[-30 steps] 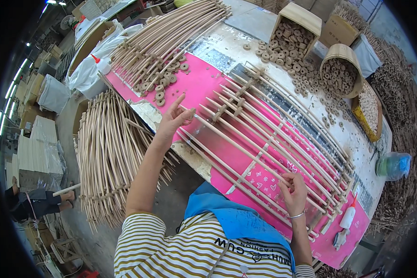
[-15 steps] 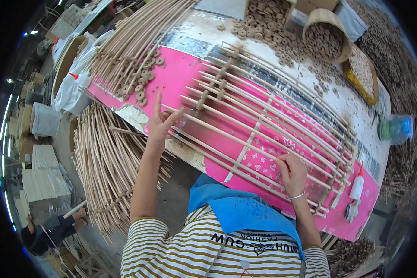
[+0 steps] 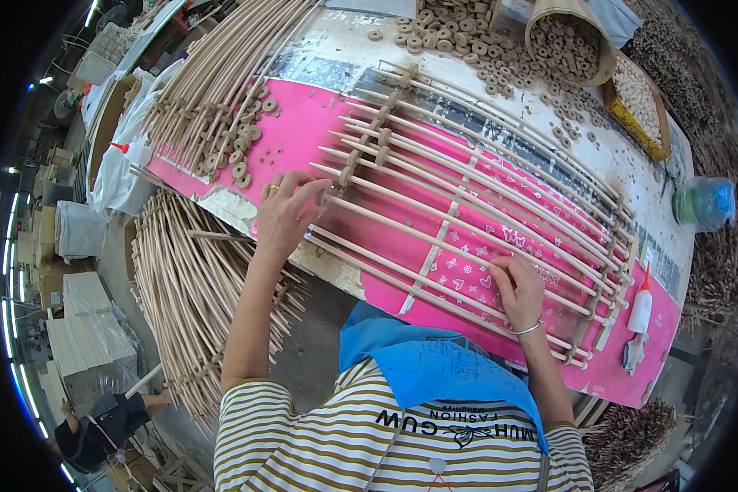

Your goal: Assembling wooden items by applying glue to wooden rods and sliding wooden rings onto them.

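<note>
Slender wooden rods [image 3: 459, 215] lie side by side across the pink sheet, with brown wooden rings [image 3: 383, 146] threaded near their pointed left ends. My left hand [image 3: 285, 215] is closed, thumb and forefinger pinching a small wooden ring [image 3: 323, 198] at the pointed end of one rod. Its other fingers curl above the table edge. Farther right, my right hand [image 3: 518, 289] is closed around the same rod, thumb and forefinger meeting on it. At the rods' right ends, more brown pieces and a crosspiece [image 3: 617, 299] join them; the right hand partly hides the nearer rods.
Loose rings [image 3: 239, 156] lie beside a rod bundle [image 3: 213, 78] at far left. A tipped round tub [image 3: 567, 45] of rings and a yellow-sided box [image 3: 631, 111] stand at the back. A red-tipped glue bottle [image 3: 641, 303] lies right. Another rod bundle [image 3: 201, 283] stands beside the table.
My left forefinger has gone from pointing outward to curled in, and the thumb and forefinger now pinch at the rod's end. My right hand keeps its grip on the rod.
</note>
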A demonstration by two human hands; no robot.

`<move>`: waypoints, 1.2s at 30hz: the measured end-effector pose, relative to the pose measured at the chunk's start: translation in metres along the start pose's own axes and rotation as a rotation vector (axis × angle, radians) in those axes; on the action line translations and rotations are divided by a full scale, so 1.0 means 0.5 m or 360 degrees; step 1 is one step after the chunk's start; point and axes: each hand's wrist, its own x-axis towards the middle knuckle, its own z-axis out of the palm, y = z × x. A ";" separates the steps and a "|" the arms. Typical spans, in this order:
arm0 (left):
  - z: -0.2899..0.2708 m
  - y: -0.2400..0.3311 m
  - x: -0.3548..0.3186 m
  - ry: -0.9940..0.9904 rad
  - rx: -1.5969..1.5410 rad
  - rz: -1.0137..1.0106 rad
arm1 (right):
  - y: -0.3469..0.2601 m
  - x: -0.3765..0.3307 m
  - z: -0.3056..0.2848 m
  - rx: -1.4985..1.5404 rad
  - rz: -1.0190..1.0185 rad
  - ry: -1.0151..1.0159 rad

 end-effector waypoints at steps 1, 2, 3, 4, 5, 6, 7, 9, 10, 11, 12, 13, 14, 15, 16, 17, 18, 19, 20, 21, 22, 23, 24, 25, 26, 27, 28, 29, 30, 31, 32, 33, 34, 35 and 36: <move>0.006 -0.004 0.001 0.0018 0.0026 0.0005 | -0.007 0.000 0.005 0.0048 0.0060 0.0050; 0.011 -0.006 0.004 0.0014 0.0022 0.0011 | -0.010 0.000 0.007 0.0095 0.0120 0.0102; 0.015 -0.006 0.008 0.0022 0.0026 0.0037 | -0.009 0.001 0.007 0.0094 0.0127 0.0104; 0.019 -0.007 0.010 0.0031 0.0029 0.0064 | -0.008 0.004 0.007 0.0044 0.0046 0.0104; 0.024 -0.008 0.012 0.0026 0.0027 0.0069 | -0.006 0.007 0.007 -0.0006 -0.0035 0.0103; 0.030 -0.009 0.012 0.0031 0.0025 0.0075 | -0.003 0.010 0.008 -0.0006 -0.0028 0.0105; 0.034 -0.009 0.013 0.0037 0.0024 0.0080 | 0.001 0.014 0.010 -0.0082 -0.0105 0.0149; 0.040 -0.006 0.014 0.0054 0.0039 0.0099 | 0.001 0.017 0.012 -0.0155 -0.0177 0.0187; 0.042 -0.005 0.012 0.0077 0.0055 0.0115 | -0.003 0.017 0.011 -0.0213 -0.0170 0.0189; 0.046 -0.005 0.011 0.0073 0.0052 0.0120 | -0.005 0.018 0.010 -0.0274 -0.0162 0.0194; 0.051 -0.006 0.009 0.0080 0.0055 0.0115 | -0.003 0.016 0.011 -0.0275 -0.0155 0.0195; 0.054 -0.005 0.006 0.0088 0.0057 0.0109 | 0.000 0.013 0.014 -0.0305 -0.0164 0.0208; 0.057 -0.004 0.008 0.0084 0.0049 0.0119 | 0.003 0.011 0.015 -0.0339 -0.0168 0.0226; 0.060 -0.003 0.009 0.0084 0.0054 0.0125 | 0.005 0.010 0.015 -0.0350 -0.0155 0.0229; 0.065 -0.001 0.008 0.0084 0.0054 0.0132 | 0.007 0.011 0.016 -0.0370 -0.0187 0.0242; 0.066 -0.001 0.009 0.0092 0.0049 0.0155 | 0.011 0.011 0.014 -0.0400 -0.0207 0.0260; 0.077 0.003 0.019 0.0094 0.0006 0.0209 | 0.019 0.007 0.009 -0.0442 -0.0177 0.0246; 0.085 0.001 0.024 0.0089 -0.0047 0.0219 | 0.025 0.008 0.013 -0.0431 -0.0167 0.0243; 0.091 -0.002 0.019 0.0059 -0.0202 0.0117 | 0.026 0.006 0.016 -0.0434 -0.0148 0.0243; 0.087 -0.005 0.016 0.0089 -0.0120 0.0129 | 0.031 0.006 0.023 -0.0435 -0.0169 0.0256; 0.081 -0.016 0.004 0.0089 -0.0199 0.0117 | 0.032 0.009 0.031 -0.0425 -0.0201 0.0261; 0.093 -0.036 -0.011 0.0022 -0.0520 -0.0110 | 0.025 0.011 0.034 -0.0447 -0.0187 0.0283; 0.069 -0.027 0.004 0.0064 -0.0035 0.0192 | 0.023 0.013 0.035 -0.0463 -0.0174 0.0308; 0.069 -0.026 0.006 0.0081 -0.0016 0.0215 | 0.019 0.014 0.033 -0.0466 -0.0146 0.0321; 0.074 -0.025 0.009 0.0070 -0.0018 0.0211 | 0.018 0.015 0.028 -0.0458 -0.0127 0.0333; 0.081 -0.026 0.011 0.0058 -0.0007 0.0200 | 0.021 0.013 0.025 -0.0492 -0.0092 0.0355; 0.091 -0.030 0.018 0.0068 -0.0009 0.0247 | 0.025 0.012 0.021 -0.0486 -0.0100 0.0330; 0.094 -0.032 0.017 0.0067 -0.0018 0.0265 | 0.028 0.012 0.022 -0.0460 -0.0127 0.0295; 0.096 -0.033 0.017 0.0064 0.0004 0.0260 | 0.030 0.013 0.022 -0.0457 -0.0139 0.0313; 0.097 -0.034 0.020 0.0063 0.0031 0.0251 | 0.032 0.014 0.021 -0.0456 -0.0134 0.0326; 0.088 -0.039 0.011 0.0044 0.0062 0.0234 | 0.030 0.015 0.027 -0.0446 -0.0143 0.0311; 0.079 -0.041 0.003 0.0044 0.0094 0.0219 | 0.025 0.018 0.034 -0.0428 -0.0160 0.0297; 0.071 -0.039 0.000 0.0015 0.0041 0.0197 | 0.023 0.018 0.036 -0.0467 -0.0180 0.0319; 0.056 -0.045 -0.013 -0.0009 0.0018 0.0144 | 0.021 0.018 0.043 -0.0476 -0.0229 0.0330; 0.067 -0.043 -0.011 0.0001 -0.0044 0.0128 | 0.032 0.012 0.046 -0.0390 -0.0177 0.0287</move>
